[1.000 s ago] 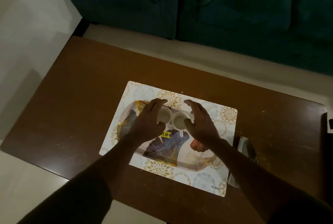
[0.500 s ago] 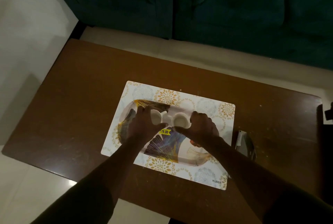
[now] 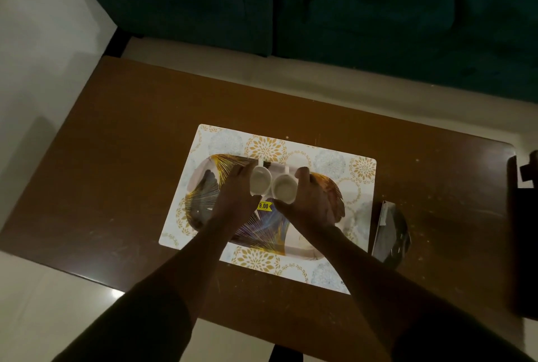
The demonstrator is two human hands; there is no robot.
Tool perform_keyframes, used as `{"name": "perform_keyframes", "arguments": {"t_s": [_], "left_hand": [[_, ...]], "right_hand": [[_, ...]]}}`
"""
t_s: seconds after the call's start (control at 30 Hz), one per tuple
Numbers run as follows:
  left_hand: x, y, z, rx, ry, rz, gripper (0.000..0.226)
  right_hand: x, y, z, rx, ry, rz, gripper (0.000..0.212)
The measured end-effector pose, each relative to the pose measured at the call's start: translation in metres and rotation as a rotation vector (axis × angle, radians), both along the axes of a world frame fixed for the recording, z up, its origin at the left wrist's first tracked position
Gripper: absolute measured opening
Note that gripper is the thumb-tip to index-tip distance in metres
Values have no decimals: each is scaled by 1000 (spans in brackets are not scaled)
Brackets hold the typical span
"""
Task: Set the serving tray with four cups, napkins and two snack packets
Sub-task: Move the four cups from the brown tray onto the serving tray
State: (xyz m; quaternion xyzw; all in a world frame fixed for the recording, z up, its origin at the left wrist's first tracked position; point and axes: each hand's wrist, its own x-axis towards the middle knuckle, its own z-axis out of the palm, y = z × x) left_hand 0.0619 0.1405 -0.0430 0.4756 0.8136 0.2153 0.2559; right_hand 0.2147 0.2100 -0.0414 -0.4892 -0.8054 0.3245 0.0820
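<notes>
Two white cups stand side by side on the patterned serving tray (image 3: 203, 184), their handles pointing away from me. My left hand (image 3: 234, 197) wraps the left cup (image 3: 260, 181) from its left side. Around the right cup (image 3: 283, 188) my right hand (image 3: 313, 201) curls, thumb in front of it and fingers on its right. The tray lies on a white placemat (image 3: 329, 157) with gold flower prints and carries a yellow price sticker (image 3: 263, 206) between my wrists. A shiny snack packet (image 3: 391, 235) lies on the table just right of the placemat.
The brown wooden table (image 3: 131, 157) holds the placemat in its middle. A dark object (image 3: 527, 175) sits at the table's right edge. A dark green sofa (image 3: 320, 12) runs along the far side. Pale floor shows at the left and near side.
Both hands have drawn the two cups slightly toward me and closed around their sides; a second ago the fingers were spread above the cups.
</notes>
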Motion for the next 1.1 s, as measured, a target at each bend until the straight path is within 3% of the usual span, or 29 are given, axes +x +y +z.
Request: {"name": "perform_keyframes", "arguments": {"t_s": [0.37,0.47,0.57,0.67,0.8,1.1], "left_hand": [[-7,8,1,-72,-13,-14,72],[-6,7,7,-142,-29,-40,85],[-3,4,17,-237,92,-94,95],[-4,10,32,-191,236,-43,86],[12,43,53,-86,285,20,77],[151,143,68,189,-26,-82,63]], "right_hand": [[-3,1,-5,-64,-13,-44,69],[-1,2,-4,-54,-23,-31,78],[3,9,9,-28,-30,-49,84],[16,37,29,59,40,-60,70],[58,90,61,232,33,-116,47],[233,169,94,249,-64,-371,36]]}}
